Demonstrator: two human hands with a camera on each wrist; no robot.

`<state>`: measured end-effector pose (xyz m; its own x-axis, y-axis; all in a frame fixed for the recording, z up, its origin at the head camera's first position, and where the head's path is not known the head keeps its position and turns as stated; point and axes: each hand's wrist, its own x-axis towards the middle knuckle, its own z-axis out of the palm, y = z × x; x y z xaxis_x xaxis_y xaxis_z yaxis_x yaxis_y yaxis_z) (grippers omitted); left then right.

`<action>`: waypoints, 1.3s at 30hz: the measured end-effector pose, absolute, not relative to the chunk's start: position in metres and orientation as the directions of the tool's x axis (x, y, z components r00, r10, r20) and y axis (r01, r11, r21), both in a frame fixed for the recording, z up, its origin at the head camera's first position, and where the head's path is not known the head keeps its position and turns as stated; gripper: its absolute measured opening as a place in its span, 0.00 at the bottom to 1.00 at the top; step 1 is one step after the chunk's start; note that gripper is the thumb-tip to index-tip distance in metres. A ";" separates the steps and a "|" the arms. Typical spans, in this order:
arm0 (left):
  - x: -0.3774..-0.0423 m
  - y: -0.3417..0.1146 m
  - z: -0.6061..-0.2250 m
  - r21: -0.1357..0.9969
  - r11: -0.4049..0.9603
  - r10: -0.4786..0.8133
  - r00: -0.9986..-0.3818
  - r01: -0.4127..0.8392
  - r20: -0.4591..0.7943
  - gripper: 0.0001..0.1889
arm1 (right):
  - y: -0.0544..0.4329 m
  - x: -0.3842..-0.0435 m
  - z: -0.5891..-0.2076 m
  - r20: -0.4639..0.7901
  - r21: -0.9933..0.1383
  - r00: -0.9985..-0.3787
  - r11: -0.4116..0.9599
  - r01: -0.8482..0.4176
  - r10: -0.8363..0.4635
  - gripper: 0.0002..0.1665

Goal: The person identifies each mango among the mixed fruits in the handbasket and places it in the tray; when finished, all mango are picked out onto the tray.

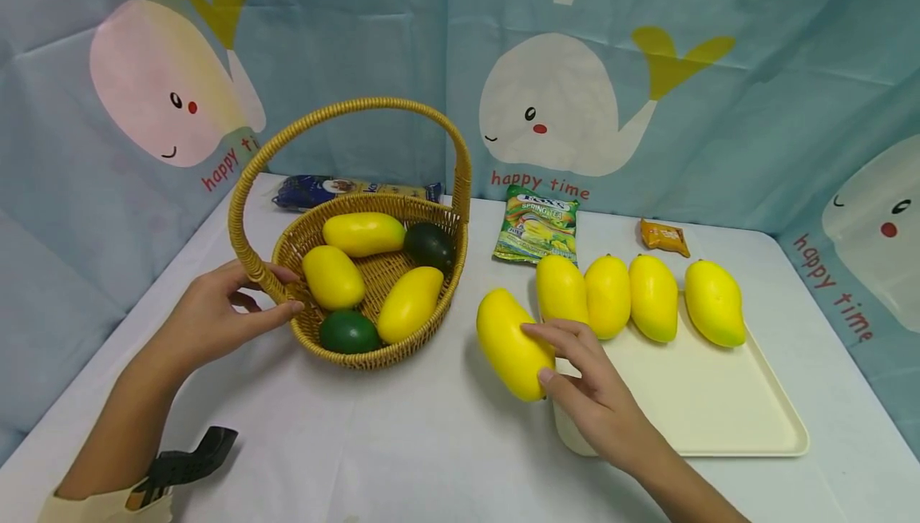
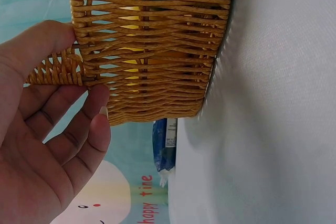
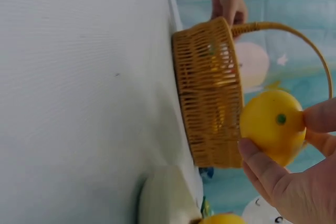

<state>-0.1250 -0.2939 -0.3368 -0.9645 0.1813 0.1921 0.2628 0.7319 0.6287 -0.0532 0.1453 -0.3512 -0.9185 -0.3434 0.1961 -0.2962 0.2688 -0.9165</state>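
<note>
Between the thumb and fingers of my right hand [image 1: 592,395] is a yellow mango [image 1: 513,343], held above the table by the tray's left edge; the right wrist view shows the mango [image 3: 273,124] end-on with a green spot. My left hand [image 1: 216,307] grips the rim of the wicker basket [image 1: 381,359] at its left side, near the foot of the handle. In the left wrist view its thumb and fingertips [image 2: 97,98] pinch the woven rim. Inside the basket lie several yellow mangoes [image 1: 362,234] and two dark green fruits [image 1: 350,331].
A cream tray [image 1: 719,411] stands at the right, with several mangoes [image 1: 654,298] in a row along its back. Behind are a green candy bag [image 1: 537,223], a small orange packet [image 1: 664,237] and a blue package [image 1: 309,192]. A whale-print curtain [image 1: 402,36] backs the table.
</note>
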 end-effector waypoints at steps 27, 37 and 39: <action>-0.124 -0.295 -0.339 0.630 0.738 0.166 -0.970 0.243 0.180 0.20 | 0.203 -0.010 -0.372 0.100 -0.807 -0.979 0.562 -0.184 -0.178 0.25; -0.123 -0.294 -0.337 0.630 0.739 0.168 -0.970 0.240 0.173 0.20 | 0.202 -0.008 -0.371 0.046 -0.753 -0.990 0.647 -0.121 -0.132 0.28; -0.124 -0.293 -0.336 0.629 0.737 0.173 -0.969 0.247 0.178 0.20 | 0.204 -0.008 -0.370 0.047 -0.745 -0.990 0.656 -0.121 -0.130 0.30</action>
<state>-0.1238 -0.2931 -0.3358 -0.9687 0.1733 0.1776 0.2472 0.7367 0.6294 -0.0080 0.2040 -0.3704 -0.9904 -0.1302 0.0465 -0.1212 0.6558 -0.7452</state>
